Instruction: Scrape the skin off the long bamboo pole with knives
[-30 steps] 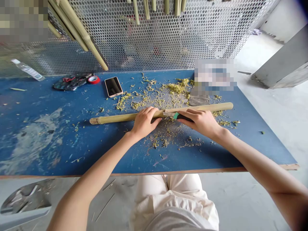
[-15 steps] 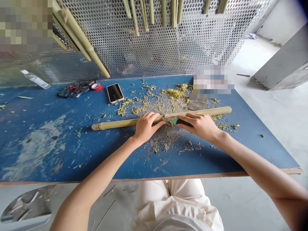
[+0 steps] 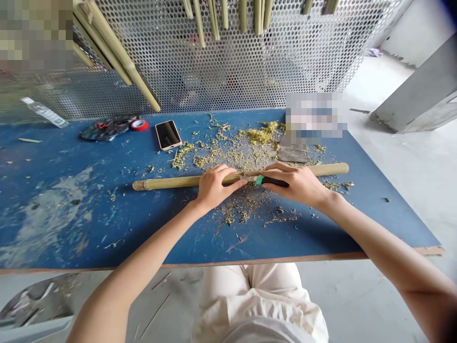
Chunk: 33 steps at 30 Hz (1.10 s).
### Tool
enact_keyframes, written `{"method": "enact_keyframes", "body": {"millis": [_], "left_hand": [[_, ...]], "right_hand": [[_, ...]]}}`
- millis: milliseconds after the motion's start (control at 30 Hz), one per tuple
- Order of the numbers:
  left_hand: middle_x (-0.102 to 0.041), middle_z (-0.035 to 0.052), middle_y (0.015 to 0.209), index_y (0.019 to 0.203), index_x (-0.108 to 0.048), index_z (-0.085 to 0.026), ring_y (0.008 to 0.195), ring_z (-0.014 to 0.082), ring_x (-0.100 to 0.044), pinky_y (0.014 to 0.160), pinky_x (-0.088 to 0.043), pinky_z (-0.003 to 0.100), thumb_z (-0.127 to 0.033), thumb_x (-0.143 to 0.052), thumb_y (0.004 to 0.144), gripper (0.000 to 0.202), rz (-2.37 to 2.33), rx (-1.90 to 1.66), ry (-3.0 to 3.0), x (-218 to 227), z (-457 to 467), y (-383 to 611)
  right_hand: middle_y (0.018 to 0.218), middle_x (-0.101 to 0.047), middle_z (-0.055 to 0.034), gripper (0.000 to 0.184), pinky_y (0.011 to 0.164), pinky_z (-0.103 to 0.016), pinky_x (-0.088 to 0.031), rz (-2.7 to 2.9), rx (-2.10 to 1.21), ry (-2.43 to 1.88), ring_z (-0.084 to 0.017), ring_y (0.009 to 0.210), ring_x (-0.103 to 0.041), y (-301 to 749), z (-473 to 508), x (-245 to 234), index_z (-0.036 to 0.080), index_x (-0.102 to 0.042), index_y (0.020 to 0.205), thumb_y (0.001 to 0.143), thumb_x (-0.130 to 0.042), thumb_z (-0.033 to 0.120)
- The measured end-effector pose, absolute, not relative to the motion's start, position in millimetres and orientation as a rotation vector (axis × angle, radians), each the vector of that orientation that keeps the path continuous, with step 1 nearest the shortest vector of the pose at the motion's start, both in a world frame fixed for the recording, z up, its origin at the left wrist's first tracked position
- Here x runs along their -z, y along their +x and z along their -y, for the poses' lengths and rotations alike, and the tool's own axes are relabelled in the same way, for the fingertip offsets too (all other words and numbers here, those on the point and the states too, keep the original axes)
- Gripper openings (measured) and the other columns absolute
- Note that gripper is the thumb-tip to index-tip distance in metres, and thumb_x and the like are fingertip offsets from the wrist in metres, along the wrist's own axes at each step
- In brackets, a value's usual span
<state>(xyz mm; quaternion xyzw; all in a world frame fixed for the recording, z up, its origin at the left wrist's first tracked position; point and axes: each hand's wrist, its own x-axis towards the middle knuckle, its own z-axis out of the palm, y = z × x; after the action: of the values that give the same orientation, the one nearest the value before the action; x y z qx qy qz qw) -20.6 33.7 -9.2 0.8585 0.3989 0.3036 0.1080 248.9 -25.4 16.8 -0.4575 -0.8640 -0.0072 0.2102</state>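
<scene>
Head view: left hand (image 3: 216,186) grips a bamboo pole (image 3: 171,182); right hand (image 3: 298,185) clenches a green-and-black-handled knife (image 3: 273,181).
Its blade (image 3: 248,178) presses against the pole, which lies across the blue table (image 3: 64,228) above scattered shavings (image 3: 243,209).

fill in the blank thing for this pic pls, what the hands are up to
The right hand grips a knife with a green and ____ handle. The left hand holds a bamboo pole. The tabletop beneath the pole is ____. A phone lies beyond the pole with its screen facing ____.

Missing words: black; blue; up
</scene>
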Motion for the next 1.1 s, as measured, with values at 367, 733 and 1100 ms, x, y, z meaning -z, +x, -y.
{"method": "enact_keyframes", "body": {"millis": [367,733,1100], "left_hand": [[-0.074,0.0053,0.101,0.106,-0.074,-0.023,0.097,0.0216,-0.069,0.082,-0.050,0.033,-0.067,-0.056,0.094,0.050,-1.158,-0.843,2.537,8.7,-34.4,-21.9],[-0.076,0.0054,0.100,0.103,-0.077,-0.023,0.092,0.0204,-0.070,0.080,-0.050,0.033,-0.067,-0.058,0.093,0.048,-1.207,-0.874,2.510,11.7,-36.1,-20.1],[-0.077,0.0053,0.096,0.100,-0.078,-0.023,0.088,0.0199,-0.070,0.076,-0.049,0.033,-0.065,-0.060,0.093,0.046,-1.237,-0.896,2.509,13.1,-37.2,-17.7]], "right_hand": [[0.126,-0.073,-0.0069,0.038,0.069,-0.026,-0.054,2.399,-0.060,-1.279,-0.018,0.091,-0.074,252.5,23.5,-15.8,0.026,-0.073,0.130,0.104,-0.051,0.044],[0.126,-0.073,-0.0067,0.038,0.068,-0.026,-0.052,2.389,-0.023,-1.307,-0.018,0.091,-0.073,251.9,22.7,-12.7,0.027,-0.073,0.128,0.103,-0.052,0.045],[0.122,-0.076,-0.0059,0.036,0.065,-0.026,-0.052,2.309,0.069,-1.355,-0.019,0.091,-0.074,245.4,23.9,-7.6,0.027,-0.075,0.126,0.101,-0.055,0.044]]}}
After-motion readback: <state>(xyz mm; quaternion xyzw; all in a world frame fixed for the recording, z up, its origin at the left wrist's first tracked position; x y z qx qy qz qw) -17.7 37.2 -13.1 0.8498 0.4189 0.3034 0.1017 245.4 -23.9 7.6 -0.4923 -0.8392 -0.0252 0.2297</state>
